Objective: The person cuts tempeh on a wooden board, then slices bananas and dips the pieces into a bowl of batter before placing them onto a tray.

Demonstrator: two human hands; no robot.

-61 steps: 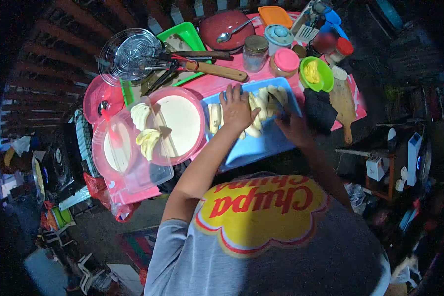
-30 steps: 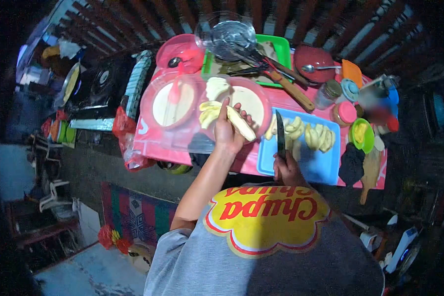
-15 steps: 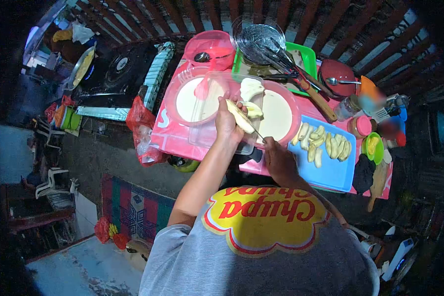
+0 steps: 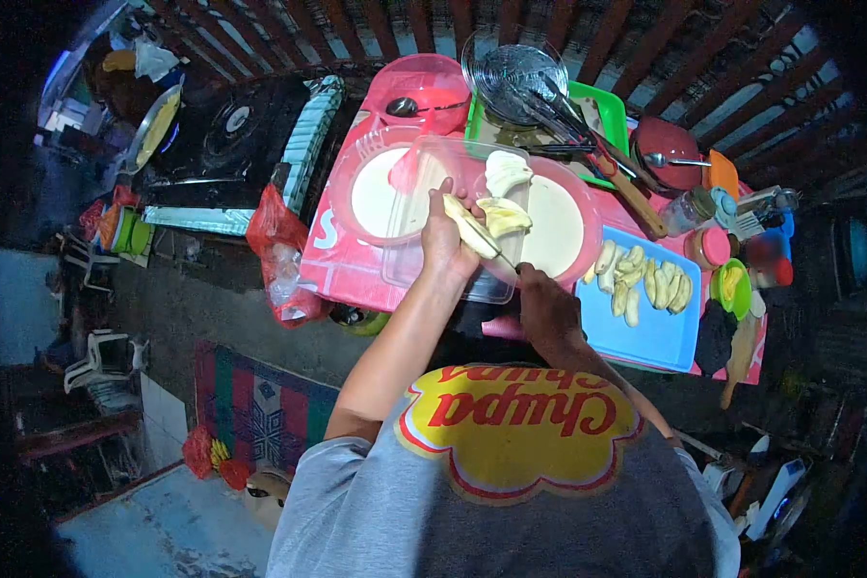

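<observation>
My left hand is closed around a peeled banana, held over a clear plastic container. In my right hand is a knife, its thin blade against the lower end of the banana. Fanned slices of banana lie on the container, with another fanned banana just beside my left fingertips. Beneath the container stand two pink bowls of pale batter, a left bowl and a right bowl, both partly covered by it.
A blue tray at right holds several peeled bananas. Behind are a pink basin, a green tray and tongs. Jars and a green bowl crowd the right edge. A stove with a pan stands left.
The view has shifted slightly, so the table things sit a little further right. The knife stays at the banana's lower end, and both hands keep their hold.
</observation>
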